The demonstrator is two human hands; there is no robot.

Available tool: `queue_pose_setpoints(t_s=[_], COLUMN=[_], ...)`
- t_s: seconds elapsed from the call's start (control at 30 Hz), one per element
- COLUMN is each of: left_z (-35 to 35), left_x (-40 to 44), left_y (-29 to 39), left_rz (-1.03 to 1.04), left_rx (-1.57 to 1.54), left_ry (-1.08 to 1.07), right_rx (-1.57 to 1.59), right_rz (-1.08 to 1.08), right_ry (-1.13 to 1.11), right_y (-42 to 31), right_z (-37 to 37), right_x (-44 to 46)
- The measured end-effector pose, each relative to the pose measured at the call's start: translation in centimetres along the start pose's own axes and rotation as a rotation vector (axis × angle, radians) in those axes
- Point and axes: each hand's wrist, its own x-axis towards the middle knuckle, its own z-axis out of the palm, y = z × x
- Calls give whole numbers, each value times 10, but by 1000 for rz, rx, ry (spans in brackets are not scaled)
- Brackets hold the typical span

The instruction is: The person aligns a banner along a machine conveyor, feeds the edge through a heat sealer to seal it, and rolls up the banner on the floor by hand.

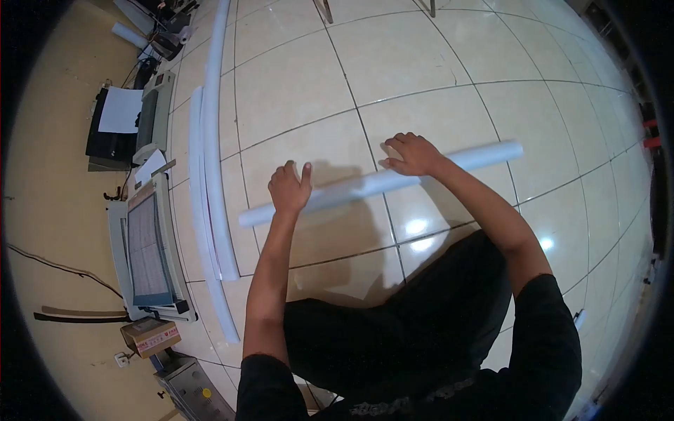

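A long white roll, apparently paper, lies slanted across the tiled floor in front of my crossed legs. My left hand is over the roll toward its left end, thumb and fingers apart. Farther right, my right hand reaches over the far side of the same roll, its fingers slightly bent and the thumb spread from them. Neither hand is wrapped round the roll. Whether the palms press on it, I cannot tell.
Longer white rolls lie lengthwise on the floor to the left. Beyond them, along the wall, are a grey machine resembling a laminator, a paper trimmer, a cardboard box and a grey metal case.
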Motion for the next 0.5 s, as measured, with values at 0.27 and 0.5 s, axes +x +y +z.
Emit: queue_pose_setpoints(t_s=[0.27, 0.5], left_z=[25, 21], left_x=[36, -57], left_y=[-18, -15], left_rz=[353, 393], left_rx=[132, 138], left_ry=[-278, -515], right_rx=[-203, -250], right_rz=[-103, -113], right_ry=[-69, -80], right_y=[9, -28], right_z=[6, 40], right_x=[52, -50])
